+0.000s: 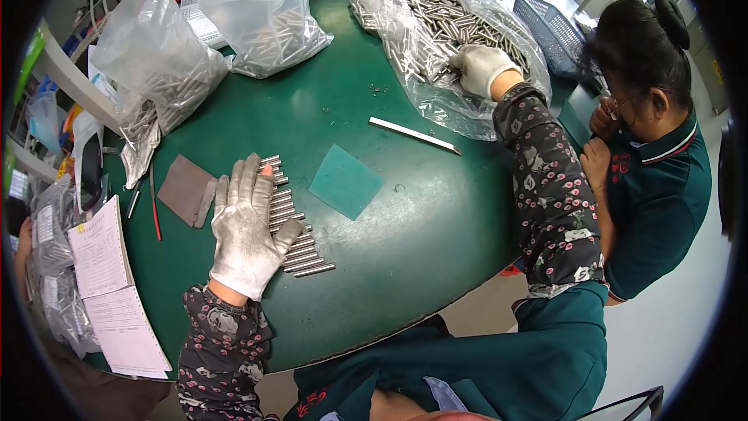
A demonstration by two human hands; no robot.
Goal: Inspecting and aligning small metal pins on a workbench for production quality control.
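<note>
My left hand (249, 226), in a worn whitish glove, lies flat with its fingers stretched out. It rests over the left ends of a row of slim metal pins (308, 258), laid side by side on the green table. My right hand (485, 70), gloved too, reaches into an opened clear plastic bag (436, 105) heaped with loose pins (460, 19). Its fingers curl down onto pins at the heap's near side; the fingertips are partly hidden. A green square sheet (347, 182) lies right of the row, and a brown one (185, 191) left of my left hand.
A white strip (414, 136) lies mid-table. Two bags of pins (175, 78) (265, 39) stand at the far left. Paper forms (117, 296), a red pen (156, 214) and a black-handled tool are on the left. Blue baskets (549, 31) and a seated co-worker (654, 187) are at right.
</note>
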